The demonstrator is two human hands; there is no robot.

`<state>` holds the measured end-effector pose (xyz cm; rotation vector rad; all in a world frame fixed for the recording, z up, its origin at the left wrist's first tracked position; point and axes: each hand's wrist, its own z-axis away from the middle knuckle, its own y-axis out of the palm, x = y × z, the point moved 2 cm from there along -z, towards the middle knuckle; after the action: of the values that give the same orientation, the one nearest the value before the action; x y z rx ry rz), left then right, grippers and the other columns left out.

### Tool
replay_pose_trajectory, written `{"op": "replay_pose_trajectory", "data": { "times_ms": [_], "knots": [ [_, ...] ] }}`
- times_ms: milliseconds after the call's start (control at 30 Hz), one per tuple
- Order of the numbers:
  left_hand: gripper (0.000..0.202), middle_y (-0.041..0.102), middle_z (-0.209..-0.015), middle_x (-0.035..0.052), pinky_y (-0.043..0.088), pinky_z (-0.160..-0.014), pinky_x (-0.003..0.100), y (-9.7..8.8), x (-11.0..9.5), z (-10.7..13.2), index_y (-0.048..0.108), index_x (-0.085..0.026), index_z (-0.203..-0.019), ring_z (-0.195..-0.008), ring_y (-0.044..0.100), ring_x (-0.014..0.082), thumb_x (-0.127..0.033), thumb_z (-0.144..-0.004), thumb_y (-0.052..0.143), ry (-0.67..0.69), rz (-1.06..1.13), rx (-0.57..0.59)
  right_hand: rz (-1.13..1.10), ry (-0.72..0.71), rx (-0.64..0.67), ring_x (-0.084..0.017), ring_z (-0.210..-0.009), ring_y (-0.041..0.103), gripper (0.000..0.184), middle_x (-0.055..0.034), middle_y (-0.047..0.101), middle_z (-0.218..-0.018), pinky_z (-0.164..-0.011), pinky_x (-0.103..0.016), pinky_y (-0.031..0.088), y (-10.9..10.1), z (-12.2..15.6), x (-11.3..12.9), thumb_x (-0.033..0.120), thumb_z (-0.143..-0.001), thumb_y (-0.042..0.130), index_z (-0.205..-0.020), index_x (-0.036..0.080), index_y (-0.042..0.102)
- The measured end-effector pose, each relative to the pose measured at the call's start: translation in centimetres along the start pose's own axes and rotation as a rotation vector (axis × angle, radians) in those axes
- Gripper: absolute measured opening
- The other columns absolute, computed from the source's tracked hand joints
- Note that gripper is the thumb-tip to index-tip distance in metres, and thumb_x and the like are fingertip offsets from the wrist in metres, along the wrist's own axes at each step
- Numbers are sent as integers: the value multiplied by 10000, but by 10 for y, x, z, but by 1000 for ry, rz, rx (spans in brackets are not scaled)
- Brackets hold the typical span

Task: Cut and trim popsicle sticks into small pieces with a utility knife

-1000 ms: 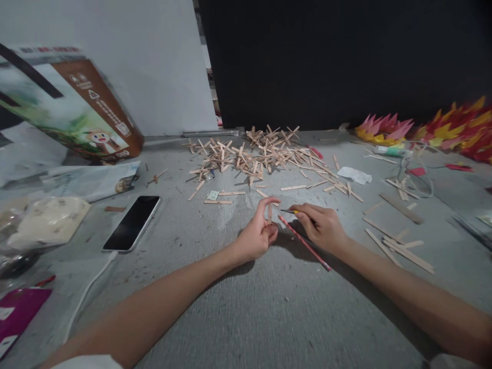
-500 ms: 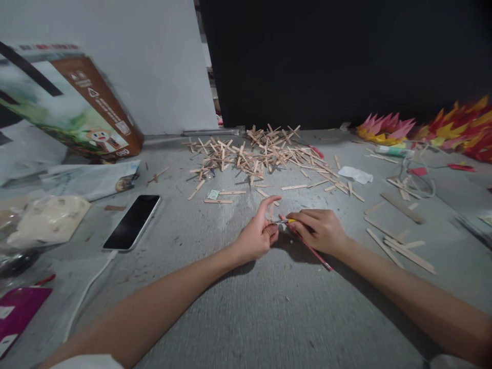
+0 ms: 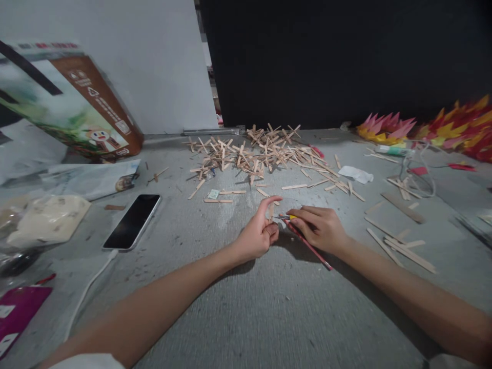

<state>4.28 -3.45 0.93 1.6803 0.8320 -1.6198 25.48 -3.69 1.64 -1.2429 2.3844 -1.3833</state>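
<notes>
My left hand is closed on a small wooden craft stick, which stands upright between the fingers with its lower part hidden. From the right, my right hand grips a yellow-handled craft knife, its metal blade pointing at the stick. Whether the tip touches the wood is too small to tell. Beneath my right hand a red pencil lies slanted on the table.
A heap of crossed craft sticks covers the table's back middle. Loose sticks lie at right near a white tissue. To the left are a phone with a cable, a printed box and plastic packs. Paper flame shapes stand back right.
My right hand and the knife have shifted slightly away from the stick and up. My left hand stays in place.
</notes>
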Motion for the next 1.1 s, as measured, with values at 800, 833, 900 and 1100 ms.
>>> {"op": "replay_pose_trajectory", "data": {
  "times_ms": [800, 833, 900, 1100],
  "knots": [
    [686, 374, -562, -144, 290, -536, 173, 0, -6, -1, 263, -227, -1570, -464, 292, 62, -74, -938, 482, 15, 114, 93, -135, -56, 31, -189, -802, 699, 306, -94, 754, -973, -734, -323, 550, 1, -1, -3, 291, -1092, 543, -1318, 209, 733],
    [688, 373, -563, -145, 292, -536, 173, 0, -6, -1, 268, -229, -1566, -465, 289, 62, -67, -933, 480, 12, 108, 98, -145, -62, 35, -190, -800, 695, 302, -94, 749, -966, -730, -324, 548, 1, -1, -4, 288, -1090, 548, -1310, 203, 736],
    [692, 369, -565, -144, 293, -533, 173, 0, -5, -1, 275, -235, -1561, -468, 289, 65, -55, -923, 473, 12, 96, 107, -169, -70, 47, -193, -795, 684, 295, -95, 739, -955, -722, -326, 544, 1, -1, -4, 280, -1085, 557, -1304, 196, 737],
    [649, 344, -578, -142, 266, -544, 175, 0, -3, -2, 321, -254, -1519, -479, 277, 64, -61, -919, 476, 20, 55, 92, -192, -72, 48, -197, -781, 657, 305, -86, 716, -931, -706, -338, 540, 2, -3, -4, 275, -1087, 548, -1322, 206, 729]
  ]
}}
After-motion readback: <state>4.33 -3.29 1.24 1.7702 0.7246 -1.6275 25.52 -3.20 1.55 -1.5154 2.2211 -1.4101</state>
